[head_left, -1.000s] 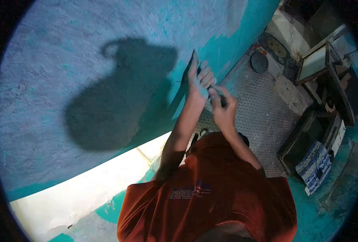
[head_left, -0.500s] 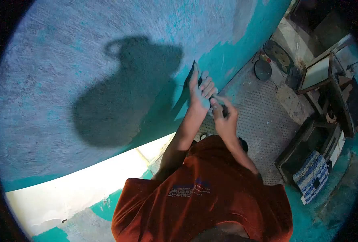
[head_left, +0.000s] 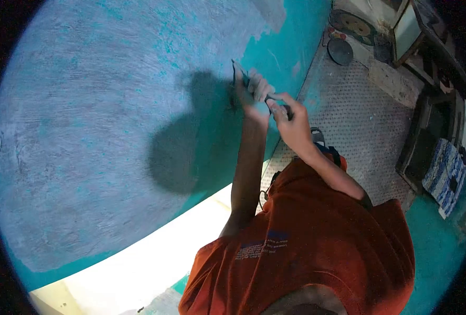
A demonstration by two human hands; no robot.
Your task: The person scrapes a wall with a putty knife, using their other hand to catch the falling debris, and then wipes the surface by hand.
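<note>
My left hand [head_left: 252, 90] is raised close to the teal wall [head_left: 275, 52] and is closed on a thin flat blade [head_left: 237, 73], whose tip points up along the wall. My right hand [head_left: 291, 125] is just beside it, fingers wrapped around a dark handle [head_left: 279, 105] that meets the left hand's tool. Grey putty smears both hands. A wide grey plastered patch [head_left: 86, 115] covers most of the wall to the left. My shadow [head_left: 191, 142] falls on the wall beside the hands.
A dotted grey floor [head_left: 359, 121] runs along the wall's foot. Round dark lids [head_left: 340, 51], a framed panel [head_left: 406, 26], a dark box [head_left: 427, 142] and a blue-white patterned bundle [head_left: 445, 176] lie at the right. A pale band [head_left: 138, 262] borders the wall below.
Both hands, still joined on the tools, have moved up and closer to the wall. My head has shifted, so the shadow now lies right beside the hands.
</note>
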